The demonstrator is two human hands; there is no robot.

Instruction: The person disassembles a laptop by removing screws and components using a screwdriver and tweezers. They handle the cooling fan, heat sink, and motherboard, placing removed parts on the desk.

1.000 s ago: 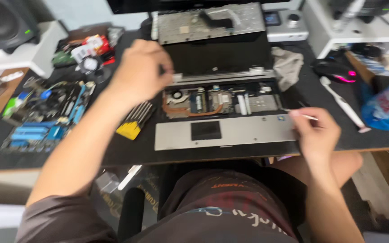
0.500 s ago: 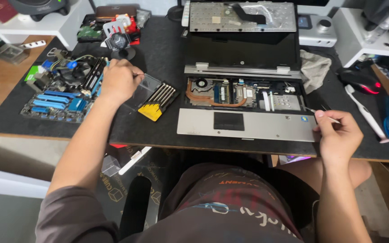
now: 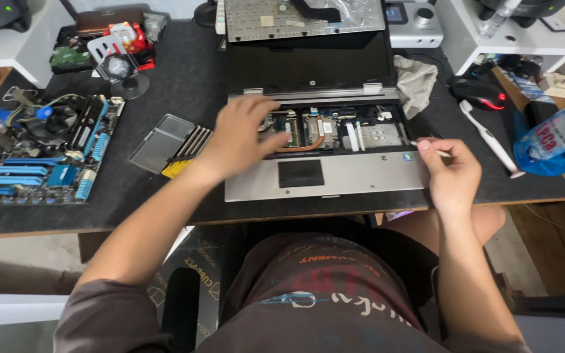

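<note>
An opened laptop (image 3: 354, 173) lies in front of me with its keyboard taken off and the inner boards and copper heat pipe (image 3: 308, 140) bare. My left hand (image 3: 240, 134) rests over the left side of that bare bay, fingers spread and slightly blurred, holding nothing I can make out. My right hand (image 3: 449, 167) hovers at the laptop's right front corner, pinching a thin white stick (image 3: 426, 146) between thumb and fingers. The removed keyboard (image 3: 302, 16) leans behind the dark screen.
A green-blue motherboard (image 3: 44, 153) lies at the left, next to a screwdriver bit case (image 3: 171, 147). A grey cloth (image 3: 413, 82), a black mouse (image 3: 479, 95), a white toothbrush (image 3: 492, 140) and a blue bottle (image 3: 554, 140) sit at the right. Small parts clutter the back left.
My left hand has moved right from the bit case area onto the laptop's open bay. My right hand stays at the right corner with the stick. The view has shifted.
</note>
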